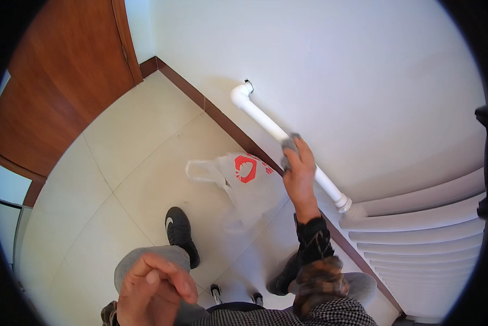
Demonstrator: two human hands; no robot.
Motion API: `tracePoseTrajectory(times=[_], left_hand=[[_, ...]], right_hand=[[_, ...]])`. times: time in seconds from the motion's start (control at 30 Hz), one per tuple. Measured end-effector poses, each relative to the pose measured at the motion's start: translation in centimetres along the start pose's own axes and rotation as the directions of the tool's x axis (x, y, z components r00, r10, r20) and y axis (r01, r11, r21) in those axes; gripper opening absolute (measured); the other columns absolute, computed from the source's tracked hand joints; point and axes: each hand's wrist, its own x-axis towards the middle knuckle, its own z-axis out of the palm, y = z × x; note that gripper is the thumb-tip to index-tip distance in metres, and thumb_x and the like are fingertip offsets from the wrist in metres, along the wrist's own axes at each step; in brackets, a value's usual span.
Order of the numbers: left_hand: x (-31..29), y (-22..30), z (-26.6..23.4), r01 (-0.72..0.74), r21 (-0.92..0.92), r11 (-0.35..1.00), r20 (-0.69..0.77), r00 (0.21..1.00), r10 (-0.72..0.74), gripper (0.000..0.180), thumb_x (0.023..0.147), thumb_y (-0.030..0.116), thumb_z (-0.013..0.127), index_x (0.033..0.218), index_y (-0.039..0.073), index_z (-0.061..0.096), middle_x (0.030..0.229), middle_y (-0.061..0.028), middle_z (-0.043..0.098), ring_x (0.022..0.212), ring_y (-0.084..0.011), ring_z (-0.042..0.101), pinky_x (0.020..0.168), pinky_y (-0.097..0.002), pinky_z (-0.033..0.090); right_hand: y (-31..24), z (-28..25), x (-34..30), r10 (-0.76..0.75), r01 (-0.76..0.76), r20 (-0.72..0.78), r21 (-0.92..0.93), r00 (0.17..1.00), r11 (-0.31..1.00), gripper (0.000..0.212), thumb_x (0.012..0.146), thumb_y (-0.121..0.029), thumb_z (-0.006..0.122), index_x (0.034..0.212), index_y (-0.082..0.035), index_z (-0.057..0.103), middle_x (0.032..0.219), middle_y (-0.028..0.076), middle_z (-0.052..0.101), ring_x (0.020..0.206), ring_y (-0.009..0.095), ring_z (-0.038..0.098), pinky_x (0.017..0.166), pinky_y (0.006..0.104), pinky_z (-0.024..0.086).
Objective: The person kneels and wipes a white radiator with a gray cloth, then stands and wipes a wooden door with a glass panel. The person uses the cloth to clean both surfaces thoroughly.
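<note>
The right hand (300, 176) and the grey pad (289, 153) hide a middle stretch of the white pipe (265, 120), and the pad is so blurred that it could be cloth or sponge. The lower edge crops the left hand (156, 288), while the right sleeve (313, 242) covers part of the right shoe (283, 277). At the far right, a black object (483, 163) is too cut off for me to name.

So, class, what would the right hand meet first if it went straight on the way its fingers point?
The right hand, holding a grey cloth-like piece at the white pipe, would probably meet the white wall first; how wide the gap is, this view cannot settle.
</note>
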Motion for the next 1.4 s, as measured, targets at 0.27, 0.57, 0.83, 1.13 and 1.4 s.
tracePoseTrajectory(times=[0.27, 0.57, 0.83, 1.13, 1.4], left_hand=[[0.7, 0.1, -0.1, -0.049, 0.017, 0.999, 0.063, 0.997, 0.048, 0.026, 0.11, 0.025, 0.045, 0.114, 0.002, 0.058, 0.089, -0.0101, 0.061, 0.08, -0.0207, 0.059, 0.075, -0.033, 0.049], [1.8, -2.2, 1.2, -0.082, 0.01, 0.997, 0.134, 0.988, 0.08, 0.027, 0.108, 0.024, 0.048, 0.12, 0.002, 0.06, 0.097, -0.0064, 0.066, 0.091, -0.0171, 0.06, 0.084, -0.0313, 0.048], [2.8, -3.4, 1.3, -0.099, 0.003, 0.995, 0.175, 0.98, 0.097, 0.029, 0.107, 0.027, 0.053, 0.121, 0.003, 0.061, 0.102, -0.006, 0.067, 0.094, -0.0155, 0.062, 0.088, -0.0305, 0.049], [3.9, -7.1, 4.3, -0.053, 0.026, 0.998, 0.352, 0.935, 0.041, 0.046, 0.106, 0.041, 0.056, 0.133, 0.003, 0.054, 0.12, -0.0107, 0.065, 0.112, -0.0208, 0.061, 0.097, -0.0368, 0.049], [2.8, -11.9, 8.4, -0.179, 0.267, 0.947, 0.738, 0.67, -0.081, 0.095, 0.09, 0.043, 0.079, 0.16, 0.007, 0.025, 0.151, -0.0171, 0.045, 0.14, -0.0266, 0.046, 0.11, -0.0397, 0.043]], right_hand=[[0.8, -0.1, -2.3, 0.151, -0.151, -0.221, 0.017, 0.963, 0.988, 0.036, 0.074, 0.008, 0.066, 0.108, -0.005, 0.068, 0.131, 0.023, 0.065, 0.123, 0.043, 0.059, 0.107, 0.0487, 0.045], [0.9, -1.1, -1.6, 0.002, 0.003, -0.051, 0.089, 0.999, 0.996, 0.041, 0.071, 0.017, 0.058, 0.106, -0.005, 0.067, 0.133, 0.022, 0.064, 0.127, 0.043, 0.057, 0.108, 0.0478, 0.046], [1.3, -9.7, -14.0, 0.426, -0.426, 0.087, 0.366, 0.901, 0.827, 0.044, 0.076, 0.018, 0.057, 0.11, -0.007, 0.071, 0.128, 0.015, 0.068, 0.122, 0.034, 0.064, 0.104, 0.0437, 0.051], [-6.5, -18.4, -11.7, 0.395, -0.206, 0.547, 0.74, 0.738, -0.64, 0.046, 0.103, -0.024, 0.057, 0.144, -0.003, 0.051, 0.135, 0.016, 0.064, 0.114, 0.03, 0.068, 0.102, 0.0437, 0.056], [-7.6, -24.1, -12.0, 0.127, -0.424, 0.438, 0.897, 0.89, -0.126, 0.064, 0.102, -0.054, 0.05, 0.14, -0.002, 0.052, 0.114, 0.021, 0.067, 0.091, 0.033, 0.067, 0.081, 0.0439, 0.058]])
